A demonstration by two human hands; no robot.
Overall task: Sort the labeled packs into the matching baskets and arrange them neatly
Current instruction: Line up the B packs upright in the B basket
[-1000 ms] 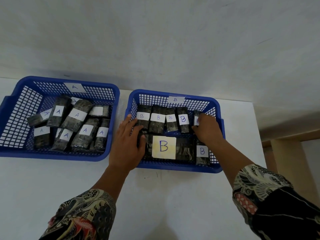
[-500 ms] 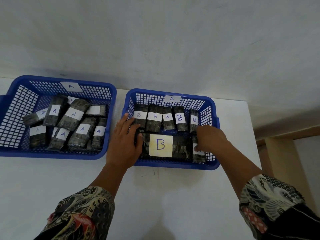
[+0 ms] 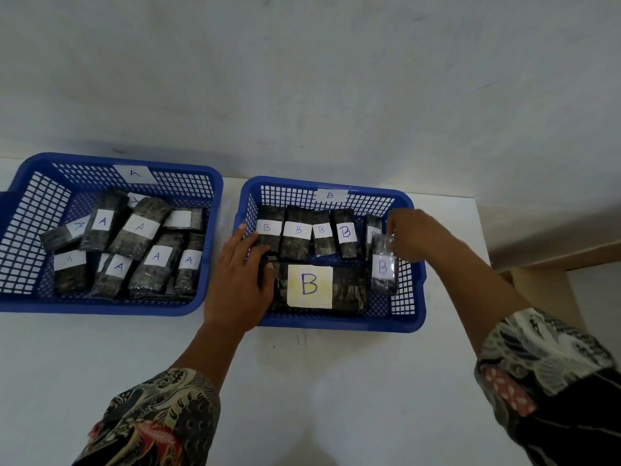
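1. Nearest the camera, two patterned batik sleeves (image 3: 151, 418) reach forward over a white table (image 3: 100, 358).
2. The B basket (image 3: 336, 322), blue plastic with a grid wall, serves as the landmark. The left hand (image 3: 240, 280) lies flat over its near left corner, fingers spread and lightly curved, the fingertips (image 3: 268, 269) pressing on the left end of the large pack (image 3: 349, 290) lying crosswise along the basket's front. It presses rather than grips.
3. That large pack is dark and glossy with a mottled pattern, and carries a square pale yellow label (image 3: 309, 286) with a big blue "B".
4. At the basket's right side, the right hand (image 3: 415, 235) pinches the top end of a small pack (image 3: 383, 267), fingers closed round it. This pack is dark, wrapped in shiny clear film, with a white strip marked "B"; it stands tilted against the right wall.
5. Behind the large pack, a row of packs (image 3: 297, 237) runs along the basket's back wall, each dark with a white "B" strip, set side by side; the rightmost is partly hidden by the held pack.
6. A white "B" tag (image 3: 331, 195) sits on the basket's far rim.
7. Left of the B basket, just apart from it, the A basket (image 3: 100, 306) holds dark packs with white "A" strips (image 3: 139, 227), lying loosely at mixed angles, some overlapping. An "A" tag (image 3: 134, 173) marks its far wall.
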